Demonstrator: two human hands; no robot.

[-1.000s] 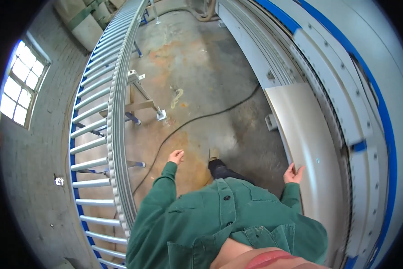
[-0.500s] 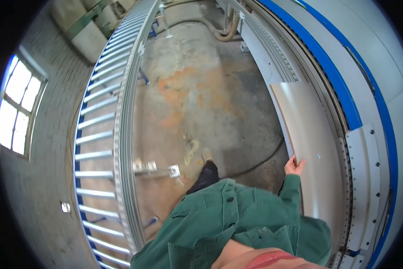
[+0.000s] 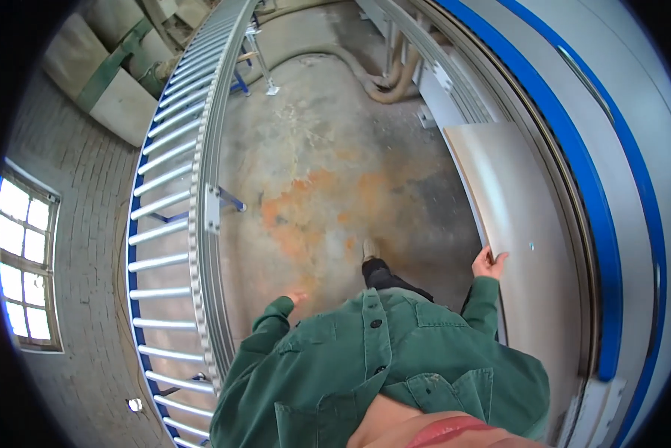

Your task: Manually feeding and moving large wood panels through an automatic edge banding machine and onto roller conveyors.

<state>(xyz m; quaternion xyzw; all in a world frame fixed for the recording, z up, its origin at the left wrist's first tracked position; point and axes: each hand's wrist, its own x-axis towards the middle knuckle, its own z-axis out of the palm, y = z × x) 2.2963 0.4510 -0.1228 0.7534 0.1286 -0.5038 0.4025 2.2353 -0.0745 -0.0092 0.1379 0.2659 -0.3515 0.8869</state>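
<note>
A long, smooth, light-brown panel (image 3: 526,201) lies on the machine bed at my right. My right hand (image 3: 488,264) is closed on its near-left edge, the thumb over the top and the other fingers at the side. Low at my left side, my left hand (image 3: 298,297) hangs over the floor, away from the panel and touching nothing that I can see. It is small and blurred, and its fingers cannot be made out.
On the left runs a roller conveyor (image 3: 162,293) with a metal side rail (image 3: 210,246). The machine's blue-edged housing (image 3: 604,246) stands on the right. A thick hose (image 3: 343,58) crosses the stained concrete floor (image 3: 328,187) ahead. A brick wall (image 3: 89,224) with a window borders the conveyor.
I have moved forward along the machine, and the panel has come along with my right hand on its edge. My left hand has come into view, and a foot has stepped ahead.
</note>
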